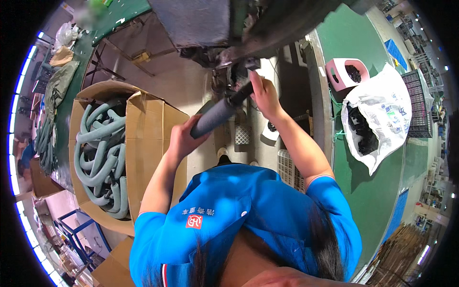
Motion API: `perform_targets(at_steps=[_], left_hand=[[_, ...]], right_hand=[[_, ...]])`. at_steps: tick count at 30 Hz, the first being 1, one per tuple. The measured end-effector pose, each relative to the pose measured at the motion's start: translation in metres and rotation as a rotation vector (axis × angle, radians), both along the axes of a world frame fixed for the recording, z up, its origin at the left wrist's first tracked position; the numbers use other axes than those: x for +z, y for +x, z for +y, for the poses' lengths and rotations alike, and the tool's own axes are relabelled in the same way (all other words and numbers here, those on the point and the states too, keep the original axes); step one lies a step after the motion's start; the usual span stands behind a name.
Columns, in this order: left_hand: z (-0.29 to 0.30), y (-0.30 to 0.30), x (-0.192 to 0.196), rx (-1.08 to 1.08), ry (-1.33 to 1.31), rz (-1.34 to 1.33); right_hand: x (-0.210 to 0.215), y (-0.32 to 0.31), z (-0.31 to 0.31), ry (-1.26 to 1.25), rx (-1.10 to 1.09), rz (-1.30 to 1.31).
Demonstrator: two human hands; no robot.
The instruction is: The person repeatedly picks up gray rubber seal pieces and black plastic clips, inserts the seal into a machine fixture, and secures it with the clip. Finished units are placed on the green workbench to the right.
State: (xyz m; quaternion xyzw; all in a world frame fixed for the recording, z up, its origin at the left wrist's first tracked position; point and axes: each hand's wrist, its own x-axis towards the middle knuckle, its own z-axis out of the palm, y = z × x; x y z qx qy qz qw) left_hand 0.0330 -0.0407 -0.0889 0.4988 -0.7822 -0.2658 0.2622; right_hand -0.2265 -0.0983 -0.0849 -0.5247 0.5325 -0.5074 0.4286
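A grey foam-covered bar (215, 117) slants up to the right in front of me, and its upper end passes into a black part (240, 94). My left hand (182, 137) is closed around the bar's lower left end. Higher up, my right hand (266, 97) is closed at the black end, with its thumb and fingers pressed against it. Just beyond this end is the dark metal head of a machine (234, 60). Some of the right hand's fingers are hidden, so its exact hold on the black part is unclear.
To the left stands a cardboard box (153, 138) full of bent grey foam tubes (103, 138). On the green table (363, 191) at right are a pink-white container (339, 79) and a white sack (389, 110), both holding small black parts. A foot pedal (242, 134) lies below.
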Motion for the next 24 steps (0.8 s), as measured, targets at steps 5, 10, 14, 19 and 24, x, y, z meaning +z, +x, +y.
perform_targets(at_steps=[5, 10, 14, 19, 24], left_hand=[[-0.048, 0.026, 0.001, 0.066, 0.002, 0.088], [-0.071, 0.035, 0.007, 0.027, 0.04, 0.076], [-0.076, 0.041, 0.004, 0.002, 0.158, 0.154], [-0.078, 0.045, -0.001, -0.042, 0.235, 0.156], [-0.095, 0.054, 0.002, -0.127, 0.267, 0.137]], right_hand=[[-0.049, 0.024, -0.07, -0.246, -0.045, 0.546], [-0.065, 0.014, -0.118, -0.434, -0.026, 0.759], [-0.049, 0.042, -0.1, -0.136, -0.151, 0.248], [-0.037, 0.043, -0.083, 0.419, -0.118, -0.134], [-0.022, 0.046, -0.077, 0.481, -0.125, -0.08]])
